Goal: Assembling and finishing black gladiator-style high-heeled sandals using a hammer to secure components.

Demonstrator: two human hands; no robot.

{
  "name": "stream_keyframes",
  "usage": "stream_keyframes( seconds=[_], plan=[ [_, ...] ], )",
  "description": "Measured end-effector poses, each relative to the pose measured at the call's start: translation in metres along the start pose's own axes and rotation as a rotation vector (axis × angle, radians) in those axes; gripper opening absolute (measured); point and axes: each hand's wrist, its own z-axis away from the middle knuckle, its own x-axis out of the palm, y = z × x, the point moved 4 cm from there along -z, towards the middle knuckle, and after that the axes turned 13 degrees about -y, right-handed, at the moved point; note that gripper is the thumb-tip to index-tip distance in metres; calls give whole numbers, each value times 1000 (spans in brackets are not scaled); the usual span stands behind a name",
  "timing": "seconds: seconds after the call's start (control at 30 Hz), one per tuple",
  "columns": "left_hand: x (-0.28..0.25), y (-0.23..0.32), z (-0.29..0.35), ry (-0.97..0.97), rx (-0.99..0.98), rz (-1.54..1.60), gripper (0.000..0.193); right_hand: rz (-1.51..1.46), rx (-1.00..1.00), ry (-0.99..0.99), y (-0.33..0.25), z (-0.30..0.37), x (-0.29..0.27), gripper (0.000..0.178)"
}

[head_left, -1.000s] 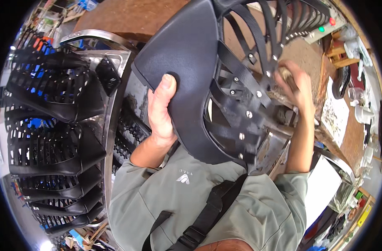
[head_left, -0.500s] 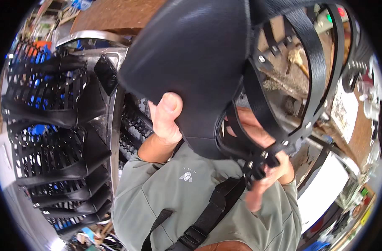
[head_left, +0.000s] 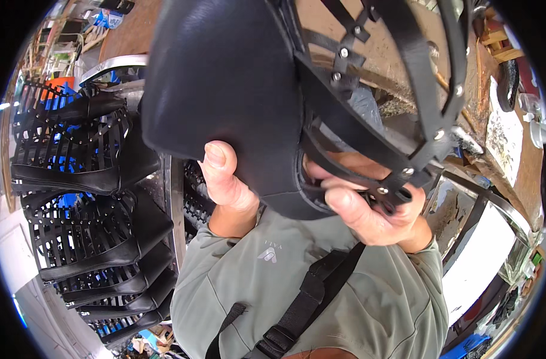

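A black leather shoe upper (head_left: pixel 231 90) with riveted straps fills the top of the head view, held close to the camera. My left hand (head_left: pixel 225 179) grips its smooth solid part from below, thumb pressed up on the leather. My right hand (head_left: pixel 374 209) pinches the strap ends (head_left: pixel 398 179) where they meet at a rivet on the lower right. The grey sleeves of both arms come up from the lower edge. Much of the workbench behind is hidden by the upper.
Several matching black strapped uppers (head_left: pixel 87 221) are stacked in rows on a metal rack (head_left: pixel 174 203) at the left. A brown wooden worktop (head_left: pixel 392 60) lies behind. Papers and tools (head_left: pixel 506 131) sit at the right edge. A black shoulder strap (head_left: pixel 309 293) crosses my chest.
The upper has been pulled closer to the camera and turned. My right hand came down from the far straps to the strap ends at lower right. My left hand kept its grip.
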Motion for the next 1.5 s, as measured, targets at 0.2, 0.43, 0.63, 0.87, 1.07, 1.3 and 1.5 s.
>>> stream_keyframes(
  seconds=[0.2,0.43,0.63,0.87,1.07,1.3,1.5],
  plan=[
    [-23,3,19,349,-155,-316,61,-410,488,-114,80,32,-63,41],
    [-22,-21,-3,368,-456,212,50,-1012,240,289,151,7,-99,61],
    [-35,-38,13,-30,-644,167,69,-762,493,376,156,28,-69,50],
    [-22,2,9,20,-534,3,93,-479,-64,48,88,23,-85,89],
    [-12,37,30,-426,-86,-528,101,-484,-48,16,28,27,-66,23],
    [23,47,38,-592,264,-397,95,-445,-335,-111,-16,24,-61,9],
    [33,48,40,-623,280,-351,98,-504,-396,-44,-27,34,-53,10]
  ],
)
